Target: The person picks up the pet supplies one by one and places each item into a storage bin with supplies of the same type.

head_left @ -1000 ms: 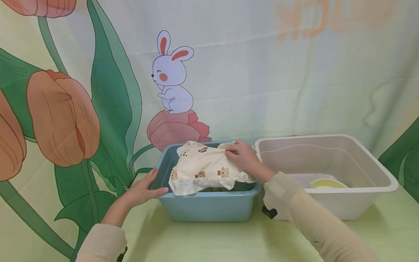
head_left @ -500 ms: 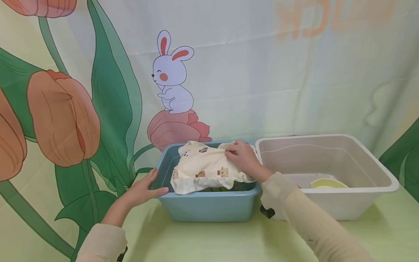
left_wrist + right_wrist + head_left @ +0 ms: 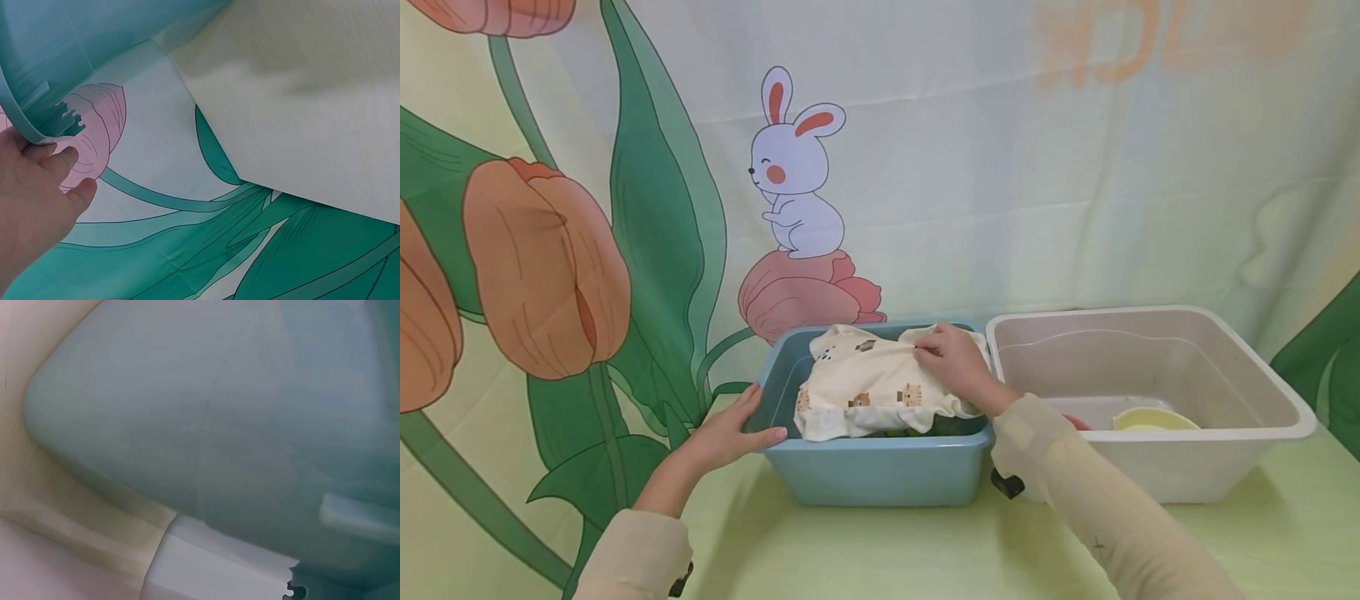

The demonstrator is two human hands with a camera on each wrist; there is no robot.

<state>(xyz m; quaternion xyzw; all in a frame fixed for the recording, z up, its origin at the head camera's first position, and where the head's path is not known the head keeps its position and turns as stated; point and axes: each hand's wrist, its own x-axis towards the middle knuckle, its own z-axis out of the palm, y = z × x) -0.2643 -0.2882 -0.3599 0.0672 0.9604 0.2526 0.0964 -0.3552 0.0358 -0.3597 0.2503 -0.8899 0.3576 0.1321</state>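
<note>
A cream cloth with a frilled edge and small animal prints [image 3: 880,375] lies spread in the top of the blue basin [image 3: 880,472]. My right hand [image 3: 958,362] pinches the cloth near its right back part, fingers curled. Below the cloth's front edge show dark green things [image 3: 951,427], too covered to identify. My left hand [image 3: 722,433] rests on the basin's left front corner, thumb along the front rim and fingers at the left side. In the left wrist view, that hand [image 3: 37,194] touches the rim. The right hand is out of sight in the right wrist view, where the basin wall [image 3: 187,412] fills most of the picture.
A grey-beige bin [image 3: 1180,467] stands right beside the basin, holding a yellow rounded dish [image 3: 1153,418] and a red item [image 3: 1077,422] partly behind the sleeve. Both stand on a pale green table [image 3: 880,550]. A printed curtain [image 3: 970,208] hangs behind.
The cloth's front edge has drawn back slightly from the basin's front rim. My right forearm has shifted a little left, uncovering the red item. The left hand stays in place.
</note>
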